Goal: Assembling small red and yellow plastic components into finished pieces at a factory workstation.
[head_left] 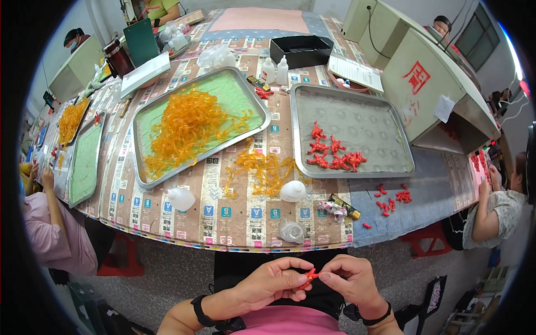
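Observation:
Above my lap, just off the table's front edge, my left hand is closed on a small red plastic figure. My right hand pinches the figure's right end between thumb and fingertips; what exactly lies under those fingertips is too small to tell. Nearest on the table are a clear round container, a white squeeze bottle and a crumpled wad beside a yellow-and-black tube. Loose red pieces lie on the blue cloth to the right.
A metal tray carries several red figures. Left of it, a green-lined tray bears heaped orange curly pieces, with more strewn before it. Another white bottle stands front left. A large metal box is at right. Co-workers sit at both sides.

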The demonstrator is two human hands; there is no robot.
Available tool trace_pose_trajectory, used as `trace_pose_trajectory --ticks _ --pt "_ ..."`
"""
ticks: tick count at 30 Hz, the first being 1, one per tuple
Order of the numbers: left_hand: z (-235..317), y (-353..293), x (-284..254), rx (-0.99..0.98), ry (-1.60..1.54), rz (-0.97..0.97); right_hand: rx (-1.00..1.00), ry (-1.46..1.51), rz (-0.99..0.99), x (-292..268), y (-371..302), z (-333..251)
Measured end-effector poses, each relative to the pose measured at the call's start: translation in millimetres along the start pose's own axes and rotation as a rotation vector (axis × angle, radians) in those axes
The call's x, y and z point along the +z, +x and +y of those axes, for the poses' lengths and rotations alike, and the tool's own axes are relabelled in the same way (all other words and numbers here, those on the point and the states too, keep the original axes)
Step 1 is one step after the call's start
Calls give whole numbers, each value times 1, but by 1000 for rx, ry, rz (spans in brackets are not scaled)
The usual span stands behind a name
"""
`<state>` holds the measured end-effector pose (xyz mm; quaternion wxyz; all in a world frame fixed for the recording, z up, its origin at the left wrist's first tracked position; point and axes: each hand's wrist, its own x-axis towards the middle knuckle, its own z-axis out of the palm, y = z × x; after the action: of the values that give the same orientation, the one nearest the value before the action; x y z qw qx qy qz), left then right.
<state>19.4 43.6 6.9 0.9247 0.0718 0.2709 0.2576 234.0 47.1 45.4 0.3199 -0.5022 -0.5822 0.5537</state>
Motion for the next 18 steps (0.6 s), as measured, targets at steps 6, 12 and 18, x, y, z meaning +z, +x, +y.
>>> trace_pose_trajectory --ticks 6,12,18 --pt "0 1 -3 -81 -95 -57 68 114 -54 -2 0 3" --pt "-3 -1 -4 12 -37 -56 -19 -7 -69 0 0 -5" --pt "-4 -3 6 185 181 66 -104 -147 -61 2 -1 -9"
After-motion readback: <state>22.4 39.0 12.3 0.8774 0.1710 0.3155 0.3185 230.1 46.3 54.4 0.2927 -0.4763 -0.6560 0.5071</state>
